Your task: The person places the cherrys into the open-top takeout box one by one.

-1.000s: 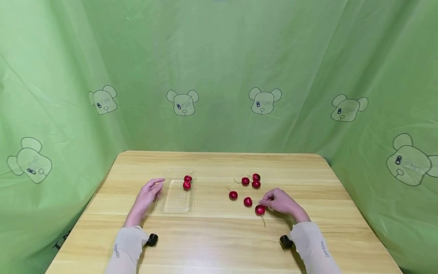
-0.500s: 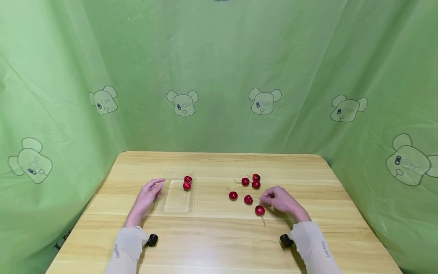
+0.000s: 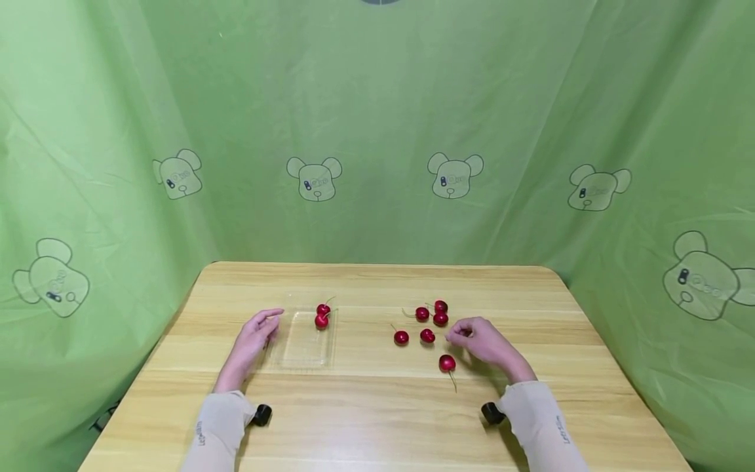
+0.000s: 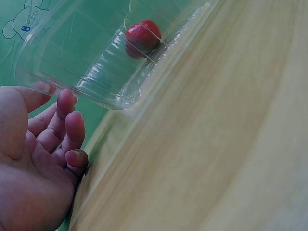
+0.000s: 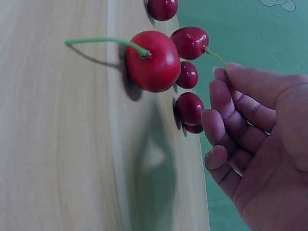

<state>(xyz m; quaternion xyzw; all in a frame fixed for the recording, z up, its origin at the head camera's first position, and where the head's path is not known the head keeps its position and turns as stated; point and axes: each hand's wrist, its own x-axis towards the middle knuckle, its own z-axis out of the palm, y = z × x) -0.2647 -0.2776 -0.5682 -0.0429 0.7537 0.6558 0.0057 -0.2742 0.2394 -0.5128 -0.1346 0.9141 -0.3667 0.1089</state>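
Note:
In the right wrist view, the thumb and forefinger of my right hand (image 5: 260, 130) pinch the tip of a cherry's stem. That dark red cherry (image 5: 190, 42) hangs off to the left of the fingertips. Nearer the camera, a brighter cherry (image 5: 154, 61) lies on the table with its green stem pointing away. My left hand (image 3: 256, 337) is at the left side of a clear plastic container (image 3: 303, 362), its fingers loosely bent and fingertips right at the rim. Two cherries (image 3: 321, 321) with stems sit together inside the container, toward its far right corner.
Behind the held cherry, a cluster of three cherries (image 3: 440, 319) lies on the wooden table (image 3: 366, 419). Another single cherry (image 3: 401, 337) lies to its left. A green curtain (image 3: 377, 216) with bear-head drawings surrounds the table's back and sides.
My right hand has moved slightly away from the front, drawing the pinched cherry back from the front one. My left hand and the container stay in place.

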